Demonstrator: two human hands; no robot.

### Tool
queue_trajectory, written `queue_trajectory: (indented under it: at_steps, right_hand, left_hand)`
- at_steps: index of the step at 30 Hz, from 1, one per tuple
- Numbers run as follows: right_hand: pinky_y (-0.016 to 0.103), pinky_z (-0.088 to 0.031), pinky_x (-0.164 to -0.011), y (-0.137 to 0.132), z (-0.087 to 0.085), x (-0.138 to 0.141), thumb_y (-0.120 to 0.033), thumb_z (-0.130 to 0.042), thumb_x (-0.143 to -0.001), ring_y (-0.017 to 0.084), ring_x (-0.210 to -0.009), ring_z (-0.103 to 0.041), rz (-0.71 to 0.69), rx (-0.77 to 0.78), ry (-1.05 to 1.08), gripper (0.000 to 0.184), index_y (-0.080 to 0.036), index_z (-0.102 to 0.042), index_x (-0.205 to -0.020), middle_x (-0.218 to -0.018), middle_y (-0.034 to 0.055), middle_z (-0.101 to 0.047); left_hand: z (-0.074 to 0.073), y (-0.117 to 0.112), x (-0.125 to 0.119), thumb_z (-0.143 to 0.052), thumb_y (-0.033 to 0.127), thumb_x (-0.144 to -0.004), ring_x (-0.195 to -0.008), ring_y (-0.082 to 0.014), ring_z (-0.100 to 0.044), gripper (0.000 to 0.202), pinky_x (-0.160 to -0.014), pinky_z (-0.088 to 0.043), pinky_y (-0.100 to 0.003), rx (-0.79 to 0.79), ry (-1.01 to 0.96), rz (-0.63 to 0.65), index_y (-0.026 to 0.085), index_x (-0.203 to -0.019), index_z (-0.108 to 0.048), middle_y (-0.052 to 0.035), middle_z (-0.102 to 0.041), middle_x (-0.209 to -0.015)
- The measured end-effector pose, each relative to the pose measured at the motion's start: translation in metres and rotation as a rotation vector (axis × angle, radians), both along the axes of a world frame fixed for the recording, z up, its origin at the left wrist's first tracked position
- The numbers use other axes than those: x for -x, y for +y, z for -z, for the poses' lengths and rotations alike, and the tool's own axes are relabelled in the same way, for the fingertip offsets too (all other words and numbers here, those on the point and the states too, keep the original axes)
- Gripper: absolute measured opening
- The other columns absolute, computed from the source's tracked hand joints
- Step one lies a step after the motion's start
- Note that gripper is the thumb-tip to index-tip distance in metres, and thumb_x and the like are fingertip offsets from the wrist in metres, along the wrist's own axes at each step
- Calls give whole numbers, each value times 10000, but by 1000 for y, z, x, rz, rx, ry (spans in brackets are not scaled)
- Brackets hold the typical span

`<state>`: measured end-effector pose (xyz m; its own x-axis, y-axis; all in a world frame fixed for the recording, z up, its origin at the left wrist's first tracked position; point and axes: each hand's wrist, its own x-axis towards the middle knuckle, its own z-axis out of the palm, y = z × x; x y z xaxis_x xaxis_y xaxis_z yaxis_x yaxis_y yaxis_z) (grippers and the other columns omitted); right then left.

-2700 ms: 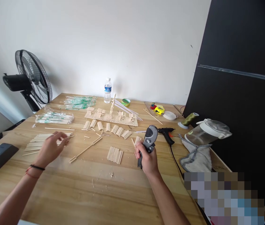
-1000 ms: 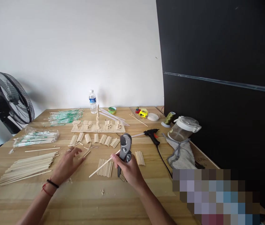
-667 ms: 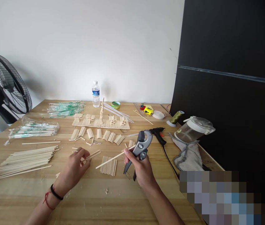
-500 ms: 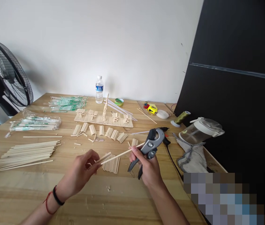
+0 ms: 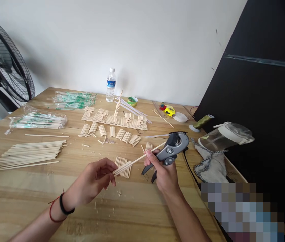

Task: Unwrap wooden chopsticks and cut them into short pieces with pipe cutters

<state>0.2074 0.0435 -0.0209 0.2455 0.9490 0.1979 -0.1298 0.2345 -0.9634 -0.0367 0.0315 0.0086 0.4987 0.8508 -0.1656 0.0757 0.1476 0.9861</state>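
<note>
My right hand (image 5: 163,169) grips a grey-and-black cutter (image 5: 170,150) by its handles, jaw end pointing up and right, with a long thin wooden stick (image 5: 142,156) pinched under the thumb. My left hand (image 5: 95,179) pinches a short wooden piece (image 5: 121,167) and holds it against the lower end of that long stick. Both hands hover above a small row of cut sticks (image 5: 123,165) lying on the wooden table (image 5: 31,195).
A bundle of long sticks (image 5: 30,154) lies at left, wrapped chopstick packs (image 5: 38,121) behind it. A flat stick model (image 5: 114,119), a water bottle (image 5: 110,85), a glue gun cable (image 5: 190,168), a thread spool (image 5: 201,122), a clear jug (image 5: 226,136) on a cloth and a fan (image 5: 3,60) surround the work.
My left hand picked a short piece off the table and brought it up to the long stick's end. My right hand lifted the cutter and stick and tilted them to the right.
</note>
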Motion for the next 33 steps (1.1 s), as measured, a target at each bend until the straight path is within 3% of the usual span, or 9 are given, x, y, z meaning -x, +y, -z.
queue_trajectory:
  at_steps: [10, 15, 18, 26, 33]
  right_hand:
    - [314, -455, -649, -1, 2, -1, -392, -750, -918, 152, -605, -577, -7, -8, -101, 212, -197, -746, -836, -634, -28, -587]
    - [314, -451, -671, -2, 6, -2, -383, -730, -938, 154, -625, -579, -2, -5, -138, 202, -204, -738, -844, -652, -28, -596]
    - [314, -448, -685, -3, 6, -2, -391, -717, -947, 159, -649, -586, 3, -9, -175, 218, -204, -740, -838, -662, -21, -607]
    - [320, -488, -690, -8, -3, 4, -411, -711, -937, 187, -711, -632, 45, -35, -269, 293, -205, -711, -730, -719, 16, -670]
    - [384, -530, -844, -14, -8, 7, -366, -588, -1009, 228, -857, -678, 85, -161, -461, 242, -211, -706, -866, -861, 49, -714]
  left_hand:
    - [2, -1, -1, -698, 296, -854, -599, -119, -572, 275, -560, -424, -235, 35, -18, -8, 127, -1071, -698, -25, -706, -713]
    - [1, -1, -3, -742, 318, -828, -695, -141, -640, 287, -653, -487, -261, 24, -23, -21, 136, -1049, -723, -58, -727, -876]
    - [3, -2, -4, -733, 382, -858, -694, -139, -625, 308, -637, -488, -261, 10, 3, -15, 133, -1039, -719, -70, -717, -909]
    - [-1, -4, -4, -630, 412, -929, -601, -121, -545, 273, -555, -423, -236, -140, 155, -50, 145, -921, -685, -10, -636, -709]
    - [-7, -1, 5, -586, 420, -958, -597, -123, -480, 280, -534, -375, -232, -330, 291, -135, 169, -854, -652, 9, -582, -661]
